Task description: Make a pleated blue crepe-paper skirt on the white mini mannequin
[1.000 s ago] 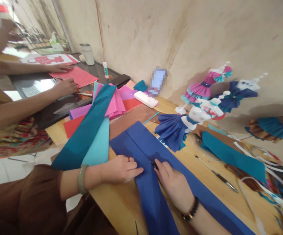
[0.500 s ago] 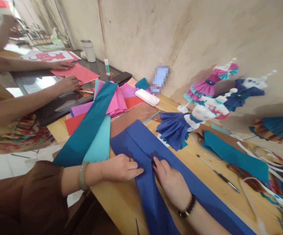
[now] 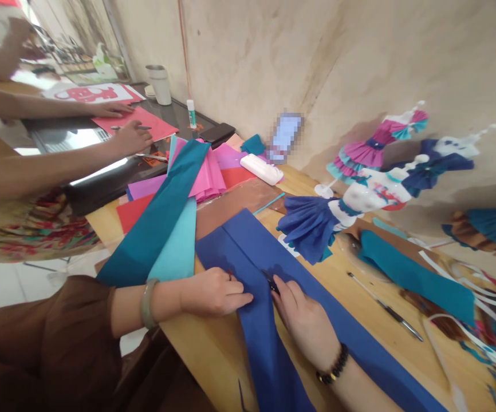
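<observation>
A long sheet of blue paper [image 3: 312, 286] lies diagonally over the wooden table, split lengthwise at its near part, with a strip [image 3: 265, 349] parting to the left. My right hand [image 3: 308, 320] is closed around small black-handled scissors [image 3: 272, 282] at the top of the split; the fingers hide most of them, and their blades lie along a crease. To the left, my left hand [image 3: 213, 293] grips the strip's left edge, its index finger pointing toward the scissors. Left of the blue sheet are a dark teal strip [image 3: 157, 214] and a light turquoise sheet [image 3: 177, 246].
Dress forms in paper skirts, one blue [image 3: 308, 220], stand at the right. A pen [image 3: 385, 306], teal paper [image 3: 420, 272] and white strips are nearby. A white case [image 3: 260, 169] and phone [image 3: 284, 137] sit behind. A co-worker's hand [image 3: 132, 140] holds a pen at the left.
The view has shifted slightly. My right hand has tilted a little and more of the scissors shows. My left hand keeps its place on the paper. The co-worker's pen hand has lifted.
</observation>
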Demonstrator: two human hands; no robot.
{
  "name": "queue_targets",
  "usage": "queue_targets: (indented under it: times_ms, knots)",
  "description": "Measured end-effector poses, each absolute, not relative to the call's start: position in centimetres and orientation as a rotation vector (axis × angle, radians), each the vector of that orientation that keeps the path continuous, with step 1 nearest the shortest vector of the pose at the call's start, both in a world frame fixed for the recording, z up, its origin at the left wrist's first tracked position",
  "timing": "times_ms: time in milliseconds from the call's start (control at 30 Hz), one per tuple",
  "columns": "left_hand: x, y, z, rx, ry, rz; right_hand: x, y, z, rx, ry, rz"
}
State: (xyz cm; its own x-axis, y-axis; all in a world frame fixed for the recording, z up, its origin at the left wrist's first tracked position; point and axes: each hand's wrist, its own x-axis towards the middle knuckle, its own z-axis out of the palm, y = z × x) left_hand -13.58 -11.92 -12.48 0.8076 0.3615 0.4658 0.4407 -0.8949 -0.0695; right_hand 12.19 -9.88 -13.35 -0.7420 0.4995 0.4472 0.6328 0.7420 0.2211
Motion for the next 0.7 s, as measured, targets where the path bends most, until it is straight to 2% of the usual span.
queue_targets:
  times_ms: [333,700]
  knots:
    - [-13.59,-11.92,-12.72,-2.807,-0.624,-0.669,12.13,-10.04,-13.11,-0.803,-2.636,-0.669]
    - [-13.46,-11.96,-12.83,-2.798,-0.652,-0.651,12.35,-9.88,-13.17,-0.768,-2.667,-0.664]
